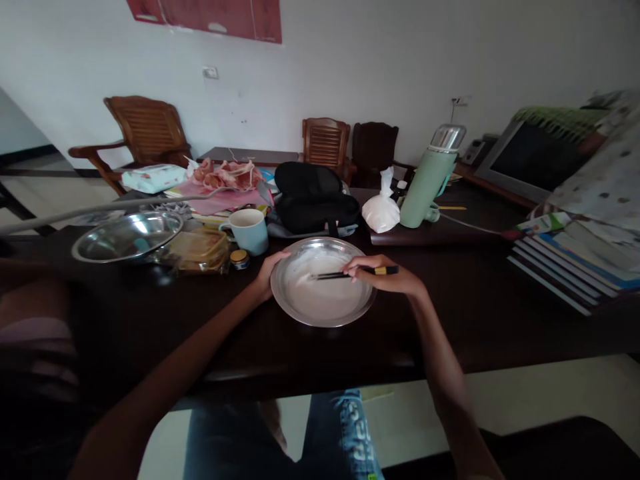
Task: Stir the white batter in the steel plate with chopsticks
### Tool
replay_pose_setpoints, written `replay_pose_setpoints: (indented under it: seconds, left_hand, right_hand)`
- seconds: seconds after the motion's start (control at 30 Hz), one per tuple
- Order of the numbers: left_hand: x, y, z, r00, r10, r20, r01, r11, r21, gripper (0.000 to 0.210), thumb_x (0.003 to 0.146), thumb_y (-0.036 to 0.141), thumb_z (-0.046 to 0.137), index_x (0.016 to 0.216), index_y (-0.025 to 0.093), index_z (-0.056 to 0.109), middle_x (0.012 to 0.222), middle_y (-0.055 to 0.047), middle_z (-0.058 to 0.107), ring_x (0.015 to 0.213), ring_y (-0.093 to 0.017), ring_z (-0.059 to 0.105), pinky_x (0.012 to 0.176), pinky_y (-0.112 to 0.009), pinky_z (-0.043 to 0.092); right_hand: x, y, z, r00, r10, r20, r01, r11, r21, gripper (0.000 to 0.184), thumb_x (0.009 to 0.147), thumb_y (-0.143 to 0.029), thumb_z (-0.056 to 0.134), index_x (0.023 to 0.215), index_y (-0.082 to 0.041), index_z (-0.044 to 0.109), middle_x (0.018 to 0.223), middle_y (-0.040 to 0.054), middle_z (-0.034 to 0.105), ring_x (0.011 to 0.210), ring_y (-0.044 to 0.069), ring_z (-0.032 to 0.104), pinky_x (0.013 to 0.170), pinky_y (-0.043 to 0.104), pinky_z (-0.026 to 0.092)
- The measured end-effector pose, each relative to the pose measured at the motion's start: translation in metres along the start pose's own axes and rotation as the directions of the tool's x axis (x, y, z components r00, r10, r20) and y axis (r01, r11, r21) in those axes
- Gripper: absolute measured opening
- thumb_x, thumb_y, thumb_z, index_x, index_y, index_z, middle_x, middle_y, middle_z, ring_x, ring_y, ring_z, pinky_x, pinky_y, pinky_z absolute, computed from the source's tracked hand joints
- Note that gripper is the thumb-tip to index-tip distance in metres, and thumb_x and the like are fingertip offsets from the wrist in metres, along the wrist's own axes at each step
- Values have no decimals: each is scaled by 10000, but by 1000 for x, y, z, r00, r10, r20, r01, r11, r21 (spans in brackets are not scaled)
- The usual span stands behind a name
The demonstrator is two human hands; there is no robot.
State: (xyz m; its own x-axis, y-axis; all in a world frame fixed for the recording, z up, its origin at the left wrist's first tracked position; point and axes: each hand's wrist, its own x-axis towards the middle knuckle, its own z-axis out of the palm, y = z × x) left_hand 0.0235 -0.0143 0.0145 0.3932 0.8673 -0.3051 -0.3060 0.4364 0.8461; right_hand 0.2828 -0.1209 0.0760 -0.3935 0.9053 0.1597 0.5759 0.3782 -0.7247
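Note:
A shallow metal basin sits on the dark table in front of me, holding a pale, whitish mixture. My left hand grips the basin's left rim, with its thumb over the edge and its other fingers hidden underneath. Above the basin's right side, my right hand is closed around a pair of dark chopsticks. Their tips reach into the pale mixture, and their gold-banded ends stick out past the hand. Just beyond the left hand stand a light blue mug and a small gold-lidded jar.
An empty metal basin and a plastic-wrapped food box lie left. Behind are a black bag, a tied bag of white powder and a green thermos. Stacked books are right. Another person's arm shows left.

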Motion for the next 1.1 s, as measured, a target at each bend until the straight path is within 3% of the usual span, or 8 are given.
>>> replay_pose_setpoints:
  seconds: [0.1,0.27,0.43,0.53,0.63,0.8,1.0,1.1]
  left_hand:
    - [1,0,-1,1000,-23,-16,23,1000,6,240,781,232,495,841,173,720,606,-13,690,556,-179,606,597,-284,483]
    - [1,0,0,999,-26,-25,27,999,37,239,773,257,502,844,182,718,610,-15,694,575,-193,611,593,-294,483]
    - [2,0,-1,1000,-12,-13,12,1000,29,216,751,256,529,845,172,705,612,-15,691,590,-195,618,621,-298,487]
    - [2,0,-2,999,-37,-29,38,999,36,224,760,255,525,857,160,704,597,-16,685,574,-192,605,612,-299,481]
    - [1,1,-2,1000,-17,-16,18,999,32,244,761,248,532,911,168,706,615,-6,693,590,-200,612,614,-299,478]
    - [-1,1,-1,999,-24,-24,25,999,22,235,764,246,524,878,170,716,625,-24,696,624,-211,632,623,-301,484]
    - [-1,1,0,1000,-18,4,18,1000,13,246,767,231,514,908,174,707,635,-16,696,596,-194,615,620,-291,487]
    - [-1,2,0,1000,-15,15,15,1000,7,236,781,232,509,905,154,694,663,-18,704,619,-192,619,646,-289,489]
  right_hand:
    - [-8,3,-9,995,58,-82,-62,997,-54,222,886,-330,518,885,-180,682,585,-16,630,586,128,608,616,253,466]
    - [-6,1,-6,997,11,79,-13,1000,20,220,881,-322,526,895,-175,689,713,18,696,633,127,634,618,247,476]
    - [-8,4,-9,992,83,-100,-88,995,-40,239,889,-356,502,878,-179,664,652,-6,669,562,111,600,572,235,454]
    - [-15,1,-16,996,81,22,-81,997,6,258,889,-361,507,839,-167,670,681,12,689,482,91,562,546,239,448]
    - [-9,-3,-8,994,11,111,-17,999,45,252,885,-365,514,880,-177,681,696,19,698,627,135,635,620,251,473]
    - [-6,4,-8,984,108,-139,-117,992,-55,239,889,-364,501,883,-188,663,587,-22,633,548,126,603,573,246,445]
    - [-7,-1,-7,994,25,104,-28,999,26,248,888,-346,506,915,-174,683,668,7,681,614,131,638,621,246,470]
    - [-8,1,-10,995,83,-47,-85,996,-40,252,889,-359,506,913,-177,679,641,0,673,631,137,635,618,247,460]
